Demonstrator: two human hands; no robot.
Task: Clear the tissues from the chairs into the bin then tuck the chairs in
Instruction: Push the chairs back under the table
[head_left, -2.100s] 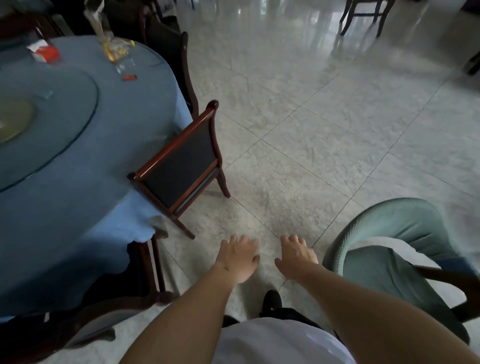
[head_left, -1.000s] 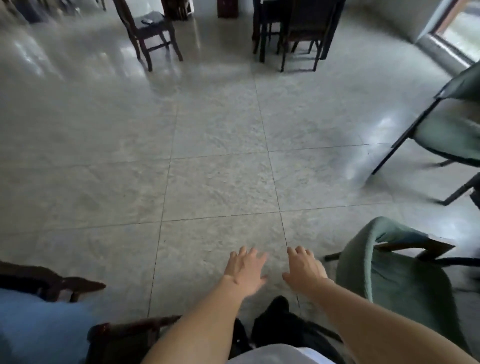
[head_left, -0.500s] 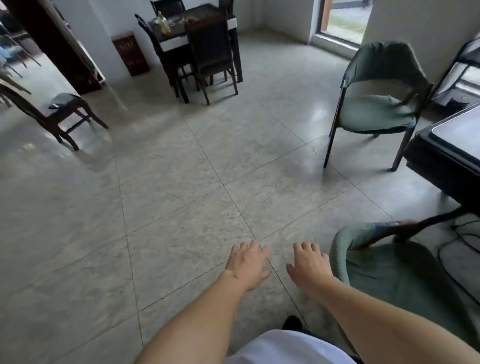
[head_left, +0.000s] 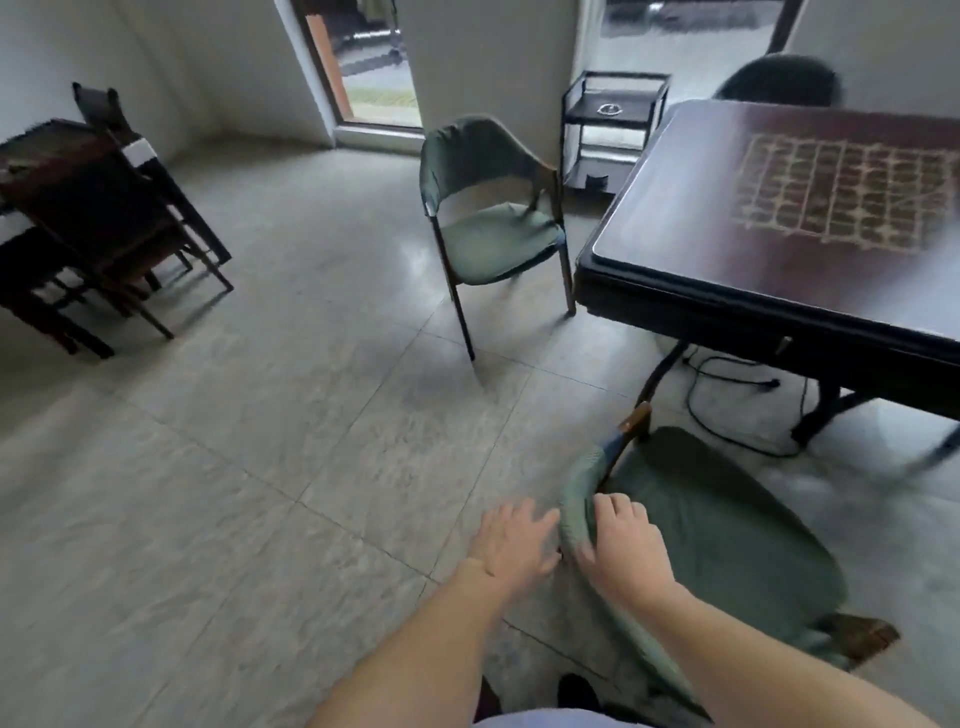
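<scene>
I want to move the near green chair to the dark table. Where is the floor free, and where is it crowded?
Free: the wide tiled floor between the dark wooden chairs and the far green chair. Crowded: under the dark table, where black cables and table legs lie just beyond the near green chair.

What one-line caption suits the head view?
Both hands reach the near green chair's backrest beside the dark table.

Both arms extended; left hand (head_left: 511, 543) flat (fingers spread), right hand (head_left: 623, 545) curled.
</scene>
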